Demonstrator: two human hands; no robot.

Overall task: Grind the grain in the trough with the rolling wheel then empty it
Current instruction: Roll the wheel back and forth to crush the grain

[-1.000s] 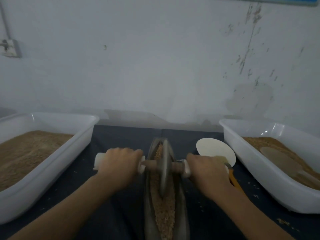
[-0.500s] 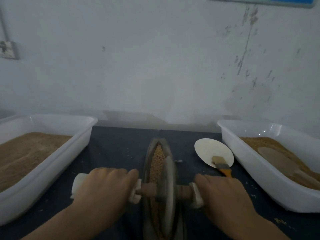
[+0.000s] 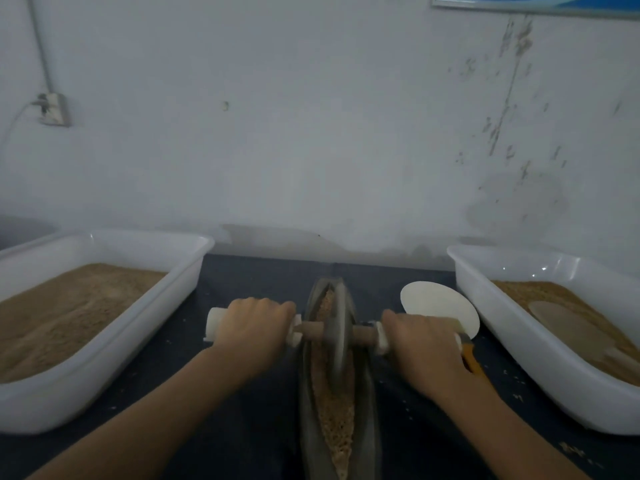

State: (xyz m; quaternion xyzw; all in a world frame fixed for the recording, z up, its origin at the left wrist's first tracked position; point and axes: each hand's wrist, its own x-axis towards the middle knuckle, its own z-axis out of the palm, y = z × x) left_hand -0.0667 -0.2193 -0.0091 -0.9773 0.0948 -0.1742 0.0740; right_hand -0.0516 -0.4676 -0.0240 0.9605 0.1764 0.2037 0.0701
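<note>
Wooden axle gripped both sides: left hand (image 3: 254, 325), right hand (image 3: 420, 344); wheel (image 3: 337, 336) blurred, trough (image 3: 306, 410) near end cropped.

Pale painted wall behind a dark-covered bench; dim, even light.

The wall (image 3: 311, 133) is whitish-grey, with scuffs and dark flaking marks (image 3: 502, 109) running down its right side and a faint stained patch lower right. A wall socket (image 3: 53, 109) sits at the left, fed by a conduit from above, with a cable leaving it leftward. A blue-edged poster (image 3: 533, 3) shows at top right. The bench (image 3: 256, 282) carries a dark blue covering.
</note>
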